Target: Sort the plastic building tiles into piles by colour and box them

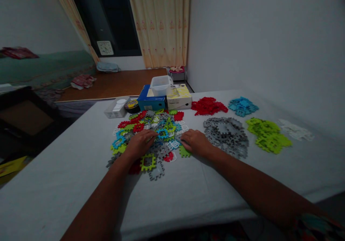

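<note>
The fingers of the left hand [140, 142] were curled over a heap of mixed red, grey, lime-green, blue and white toothed plastic pieces [161, 150], their tips beside a bright blue square plastic piece [162, 133]; I could not tell whether they gripped it. The fingers of the right hand [196, 142] were bent at the heap's right edge, anything they pinched being hidden.

Just right of those fingers lay a broad grey plastic pile [225, 137]; farther forward, a red plastic pile [208, 106] and a blue plastic pile [243, 106]; well to the right, a lime-green plastic pile [266, 135] and a small white plastic pile [295, 129]. Judging by these single-coloured piles, much was already separated by colour, though the mixed heap seemed a good share left.

Beyond the fingers, a blue cardboard box [151, 100] stood on the cloth-covered tabletop [81, 162].
</note>
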Action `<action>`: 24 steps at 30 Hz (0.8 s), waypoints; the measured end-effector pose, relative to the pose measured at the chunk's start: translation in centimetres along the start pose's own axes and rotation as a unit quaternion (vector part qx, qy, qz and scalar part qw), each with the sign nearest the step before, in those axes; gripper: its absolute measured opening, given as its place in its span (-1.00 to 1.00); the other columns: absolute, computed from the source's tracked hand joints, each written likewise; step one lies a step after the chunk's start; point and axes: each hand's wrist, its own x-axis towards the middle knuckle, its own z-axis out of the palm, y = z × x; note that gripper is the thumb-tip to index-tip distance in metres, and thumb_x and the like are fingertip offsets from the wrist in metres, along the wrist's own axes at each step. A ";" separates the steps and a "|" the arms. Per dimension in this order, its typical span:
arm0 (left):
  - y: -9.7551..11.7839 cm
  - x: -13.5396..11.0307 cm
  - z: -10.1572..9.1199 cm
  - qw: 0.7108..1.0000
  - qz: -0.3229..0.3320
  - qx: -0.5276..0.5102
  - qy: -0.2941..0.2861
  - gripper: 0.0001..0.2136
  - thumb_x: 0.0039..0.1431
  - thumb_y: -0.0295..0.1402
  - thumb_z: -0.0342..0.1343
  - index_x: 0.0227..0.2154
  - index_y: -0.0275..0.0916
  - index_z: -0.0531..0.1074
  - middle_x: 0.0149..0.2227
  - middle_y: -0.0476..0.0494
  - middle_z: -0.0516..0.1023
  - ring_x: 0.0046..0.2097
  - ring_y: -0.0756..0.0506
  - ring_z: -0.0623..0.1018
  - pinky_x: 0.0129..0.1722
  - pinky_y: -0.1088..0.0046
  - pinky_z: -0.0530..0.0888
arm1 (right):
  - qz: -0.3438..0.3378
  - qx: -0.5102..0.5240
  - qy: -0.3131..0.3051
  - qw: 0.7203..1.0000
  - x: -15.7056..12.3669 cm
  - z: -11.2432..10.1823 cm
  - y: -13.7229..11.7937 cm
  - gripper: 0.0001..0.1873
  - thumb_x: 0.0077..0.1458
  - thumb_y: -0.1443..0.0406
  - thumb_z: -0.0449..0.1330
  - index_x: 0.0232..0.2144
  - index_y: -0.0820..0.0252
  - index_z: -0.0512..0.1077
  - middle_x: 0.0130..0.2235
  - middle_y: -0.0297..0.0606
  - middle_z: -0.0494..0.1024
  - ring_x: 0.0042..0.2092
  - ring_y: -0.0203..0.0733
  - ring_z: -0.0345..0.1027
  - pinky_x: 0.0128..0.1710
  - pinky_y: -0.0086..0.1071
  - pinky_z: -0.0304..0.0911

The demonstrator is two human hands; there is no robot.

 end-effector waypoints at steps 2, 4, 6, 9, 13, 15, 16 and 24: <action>-0.1 0.0 0.0 1.000 0.001 0.003 -0.001 -0.73 0.30 -0.29 -0.03 -0.14 -0.16 0.56 -0.13 -0.16 0.63 -0.10 -0.13 0.60 -0.06 0.26 0.54 | 0.000 -0.012 0.021 1.000 0.0 0.1 0.2 -0.78 0.29 0.27 0.09 -0.20 0.23 0.51 -0.16 -0.09 0.57 -0.09 -0.10 0.37 -0.15 -0.30 0.15; -0.1 -0.1 0.0 1.000 0.002 0.005 -0.004 -0.73 0.30 -0.29 -0.04 -0.14 -0.16 0.56 -0.12 -0.17 0.63 -0.10 -0.13 0.60 -0.06 0.26 0.54 | 0.002 -0.009 0.042 0.999 0.0 0.2 0.5 -0.78 0.30 0.28 0.08 -0.22 0.22 0.51 -0.16 -0.09 0.58 -0.10 -0.10 0.38 -0.16 -0.28 0.15; -0.1 0.0 0.0 1.000 0.002 0.007 -0.007 -0.73 0.30 -0.29 -0.04 -0.13 -0.15 0.55 -0.12 -0.16 0.63 -0.10 -0.13 0.60 -0.06 0.27 0.53 | 0.017 0.020 0.058 0.998 -0.1 0.2 0.7 -0.80 0.29 0.28 0.09 -0.19 0.19 0.51 -0.14 -0.13 0.58 -0.09 -0.11 0.38 -0.15 -0.29 0.18; 0.0 0.0 -0.1 1.000 -0.003 0.008 -0.009 -0.74 0.30 -0.29 -0.04 -0.14 -0.13 0.55 -0.12 -0.13 0.64 -0.10 -0.12 0.60 -0.05 0.29 0.53 | 0.041 0.073 0.070 0.994 -0.3 0.2 1.0 -0.77 0.26 0.21 0.16 -0.09 0.16 0.48 -0.08 -0.16 0.57 -0.05 -0.11 0.36 -0.10 -0.28 0.21; 0.0 -0.1 0.0 1.000 -0.003 0.003 -0.014 -0.74 0.29 -0.31 -0.03 -0.13 -0.13 0.55 -0.10 -0.14 0.63 -0.08 -0.12 0.59 -0.04 0.29 0.52 | 0.044 0.092 0.056 0.993 -0.5 0.8 1.0 -0.62 0.15 0.12 0.27 -0.06 0.21 0.46 -0.05 -0.09 0.54 -0.03 -0.05 0.32 -0.06 -0.22 0.22; 0.1 -0.1 0.0 1.000 -0.002 0.005 -0.018 -0.75 0.29 -0.33 -0.03 -0.13 -0.13 0.55 -0.11 -0.13 0.63 -0.08 -0.11 0.59 -0.05 0.29 0.53 | 0.051 0.111 0.052 0.991 -0.3 1.3 1.0 -0.69 0.16 0.17 0.27 -0.10 0.21 0.48 -0.08 -0.11 0.55 -0.05 -0.07 0.34 -0.06 -0.24 0.23; 0.1 -0.1 0.0 1.000 -0.002 0.006 -0.018 -0.74 0.29 -0.33 -0.03 -0.13 -0.13 0.55 -0.11 -0.13 0.63 -0.08 -0.11 0.59 -0.05 0.29 0.53 | 0.056 0.123 0.056 0.989 -0.3 1.5 1.0 -0.74 0.16 0.21 0.26 -0.12 0.21 0.48 -0.09 -0.12 0.56 -0.07 -0.09 0.35 -0.06 -0.25 0.23; -0.2 0.0 -0.1 1.000 0.005 0.002 -0.010 -0.74 0.29 -0.30 -0.03 -0.14 -0.14 0.55 -0.13 -0.14 0.63 -0.10 -0.13 0.60 -0.06 0.28 0.53 | 0.048 0.131 0.198 0.970 -0.4 -2.0 5.4 -0.79 0.10 0.27 0.24 -0.18 0.13 0.51 0.02 -0.14 0.53 0.05 -0.03 0.34 0.07 -0.11 0.18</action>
